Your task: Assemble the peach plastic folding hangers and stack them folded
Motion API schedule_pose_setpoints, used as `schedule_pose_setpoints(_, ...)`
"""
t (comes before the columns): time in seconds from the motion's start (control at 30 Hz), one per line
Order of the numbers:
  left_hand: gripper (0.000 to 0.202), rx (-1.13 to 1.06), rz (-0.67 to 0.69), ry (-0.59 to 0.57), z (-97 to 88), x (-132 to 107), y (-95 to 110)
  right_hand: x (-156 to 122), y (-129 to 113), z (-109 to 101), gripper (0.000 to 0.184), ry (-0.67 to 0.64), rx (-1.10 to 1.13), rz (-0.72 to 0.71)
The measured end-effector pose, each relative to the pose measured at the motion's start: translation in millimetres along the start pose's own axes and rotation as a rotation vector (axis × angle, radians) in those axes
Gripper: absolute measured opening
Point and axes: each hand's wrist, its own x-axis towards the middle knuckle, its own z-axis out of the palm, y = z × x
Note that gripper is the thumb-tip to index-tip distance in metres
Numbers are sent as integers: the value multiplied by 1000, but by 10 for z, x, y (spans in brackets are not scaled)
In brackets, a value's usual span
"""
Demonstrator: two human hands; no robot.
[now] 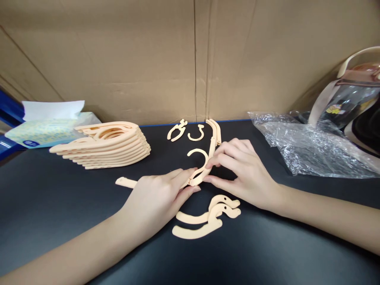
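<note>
Broadly, a smooth black tabletop (285,245) carries crinkled clear plastic film (314,152) at right and a stack of cream, curved plastic pieces (127,146) at left. Between them, the left hand (162,190) and right hand (240,170), thumbs and fingers pinched narrow, hold a cream plastic hanger-shaped assembly (196,181) with a curved hook. Nearer the person lie two cream curved plastic arms (196,232); beyond, a small cream plastic hook (196,139).

On the table (282,245), the hanger (202,175) sits between the left hand (162,190) and right hand (242,170). Two hanger arms (197,230) lie before it. Behind it lies a loose hook (196,139), with small hanger parts (178,135) to the left and more hanger arms (217,132) to the right. Far left, a tissue pack (47,130) sits beside stacked folded hangers (118,152); far right, a plastic bag (311,152) lies before a bottle (348,99). Cardboard (133,59) stands behind everything.
</note>
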Motion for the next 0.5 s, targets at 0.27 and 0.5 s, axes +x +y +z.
schedule_pose_setpoints(0.27, 26, -11, 0, 18, 34, -10, -25, -20, 21, 7, 12, -64, 93, 23)
schedule_pose_setpoints(0.5, 29, -26, 26, 26, 55, -33, -32, -7, 8, 10, 20, -101, 99, -29)
